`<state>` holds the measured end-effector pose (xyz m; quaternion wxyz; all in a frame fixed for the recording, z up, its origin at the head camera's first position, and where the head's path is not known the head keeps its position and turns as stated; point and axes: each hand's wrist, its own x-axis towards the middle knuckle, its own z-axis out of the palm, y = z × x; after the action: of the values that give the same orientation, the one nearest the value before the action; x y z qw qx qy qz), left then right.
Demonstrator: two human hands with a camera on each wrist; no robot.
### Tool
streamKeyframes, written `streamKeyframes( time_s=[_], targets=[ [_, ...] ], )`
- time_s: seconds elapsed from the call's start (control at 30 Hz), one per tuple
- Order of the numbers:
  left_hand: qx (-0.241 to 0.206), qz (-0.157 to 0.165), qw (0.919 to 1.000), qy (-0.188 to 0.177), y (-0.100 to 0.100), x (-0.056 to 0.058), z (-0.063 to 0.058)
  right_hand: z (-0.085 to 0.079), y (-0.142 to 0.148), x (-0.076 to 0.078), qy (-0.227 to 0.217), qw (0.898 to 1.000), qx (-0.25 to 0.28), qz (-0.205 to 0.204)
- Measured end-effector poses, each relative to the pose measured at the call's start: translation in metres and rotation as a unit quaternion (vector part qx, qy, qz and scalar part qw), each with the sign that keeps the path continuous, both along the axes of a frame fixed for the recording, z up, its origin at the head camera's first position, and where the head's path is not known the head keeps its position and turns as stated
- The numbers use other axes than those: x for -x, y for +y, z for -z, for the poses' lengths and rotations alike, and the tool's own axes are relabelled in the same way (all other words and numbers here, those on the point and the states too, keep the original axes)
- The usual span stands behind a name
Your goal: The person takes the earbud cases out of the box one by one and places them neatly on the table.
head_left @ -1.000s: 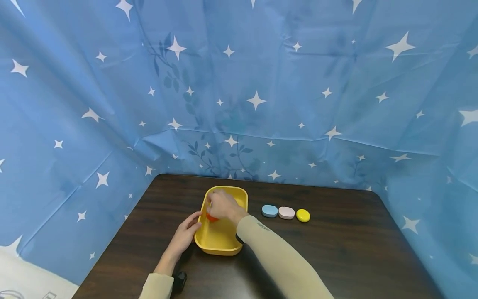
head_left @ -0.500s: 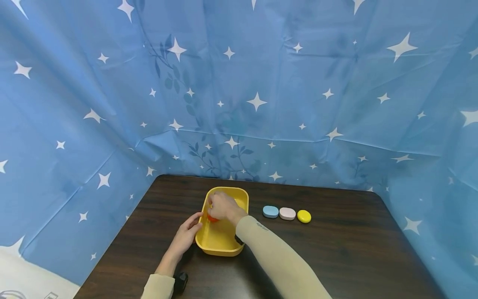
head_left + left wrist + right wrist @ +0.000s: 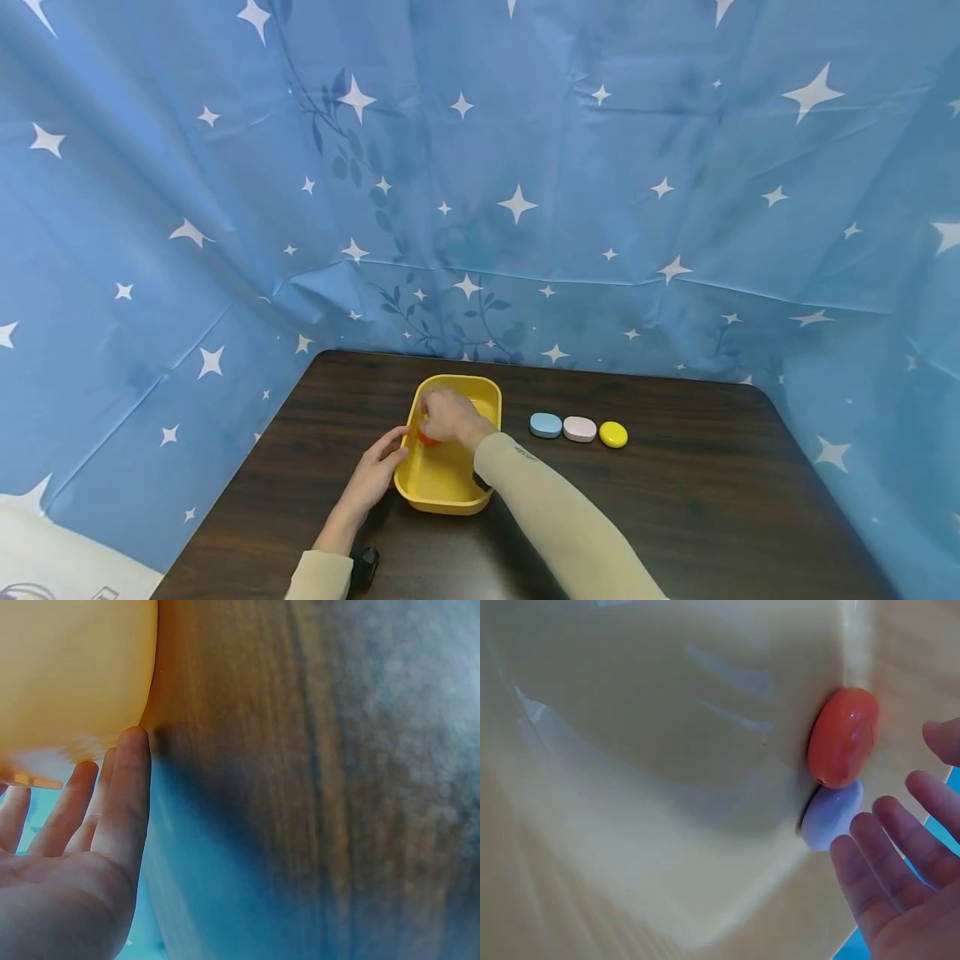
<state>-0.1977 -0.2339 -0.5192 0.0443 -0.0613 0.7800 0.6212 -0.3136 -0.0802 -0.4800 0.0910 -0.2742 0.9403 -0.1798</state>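
Note:
A yellow plastic tub (image 3: 442, 505) stands on the dark table. My left hand (image 3: 372, 473) is at its left side; in the left wrist view the fingers (image 3: 124, 802) lie fairly straight by the tub's outer wall. Inside the tub is my right hand (image 3: 448, 417). The right wrist view shows a smooth oval orange-red piece (image 3: 844, 737) and a lavender one (image 3: 831, 817) side by side along the tub's wall. The right fingertips (image 3: 844, 847) are extended next to the lavender piece, and I cannot tell whether they touch it. Nothing is held in either hand.
To the right of the tub, a blue oval piece (image 3: 545, 425), a pale pink one (image 3: 580, 429) and a round yellow one (image 3: 613, 434) lie in a row on the dark wooden table (image 3: 675, 500). A blue curtain with white stars (image 3: 517, 250) hangs behind.

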Motion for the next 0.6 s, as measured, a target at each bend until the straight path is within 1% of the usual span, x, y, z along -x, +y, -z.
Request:
streamKeyframes(
  time_s=[0.17,0.23,0.3,0.47,0.5,0.6],
  targets=[
    [-0.006,0.008,0.9999,0.002,0.006,-0.010,-0.021,0.003,-0.002,0.001,-0.009,1.000,-0.012,-0.004],
    [-0.009,0.010,0.9999,0.003,0.007,-0.011,-0.024,0.005,-0.002,0.001,-0.013,1.000,-0.015,-0.004],
    [-0.009,0.009,0.9999,0.003,0.005,-0.009,-0.019,0.006,-0.003,0.002,-0.019,1.000,-0.019,-0.005],
    [0.004,0.006,0.9999,0.010,-0.001,0.001,0.002,0.009,-0.004,0.002,-0.025,0.999,-0.027,-0.010],
    [0.007,0.006,0.9999,0.010,-0.002,0.002,0.004,0.010,-0.004,0.002,-0.025,0.999,-0.029,-0.012],
    [0.010,0.008,0.9999,0.008,-0.005,0.003,0.007,0.012,-0.005,0.001,-0.025,0.999,-0.032,-0.015]
  ],
)
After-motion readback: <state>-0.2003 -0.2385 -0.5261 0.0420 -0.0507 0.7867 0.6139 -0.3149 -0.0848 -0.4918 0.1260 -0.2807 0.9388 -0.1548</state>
